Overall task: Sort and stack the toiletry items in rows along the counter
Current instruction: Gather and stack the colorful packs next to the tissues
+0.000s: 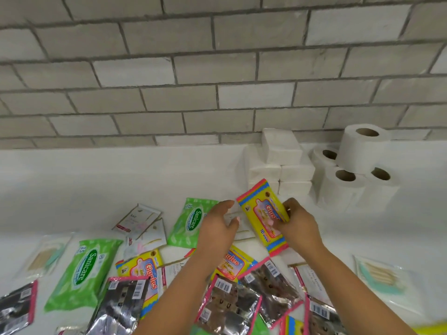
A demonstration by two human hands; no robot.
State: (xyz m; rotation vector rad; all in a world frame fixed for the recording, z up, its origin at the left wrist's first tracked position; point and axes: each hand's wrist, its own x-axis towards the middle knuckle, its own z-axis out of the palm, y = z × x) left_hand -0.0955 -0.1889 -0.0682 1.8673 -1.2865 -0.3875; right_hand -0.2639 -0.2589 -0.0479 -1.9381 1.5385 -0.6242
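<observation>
Two hands are raised over a white counter point(72, 189) strewn with toiletry packs. A yellow wipes pack point(263, 213) with rainbow-striped ends is pinched at its right edge by the right hand point(298, 226), thumb on the printed face and fingers curled behind; the pack is tilted, its upper end leaning left. Just left of that grip, the left hand point(219, 228) is held with fingers loosely curved, and a small clear packet point(231, 213) seems to be touched by its fingertips, though whether it is actually gripped cannot be told.

Directly beyond the held pack, stacked white tissue packs point(281, 163) are lined up against the tiled wall point(193, 68), the pack's upper end overlapping the lowest of them. To the right of the tissue, toilet rolls point(358, 170) are piled, one set on top of the others.

Left of the left hand, a green wipes pack point(191, 223) is laid flat, and further left some soap boxes point(142, 226) are heaped loosely. A larger green wipes pack point(82, 272) is found lower left, with a bag of cotton buds point(46, 257) beside it. Below the wrists, two more yellow packs point(142, 269) point(232, 262) are partly covered by silvery pink-edged sachets point(229, 305). Well to the right of the gripping hand, another bag with pale green sticks point(379, 274) is seen near the counter's edge.
</observation>
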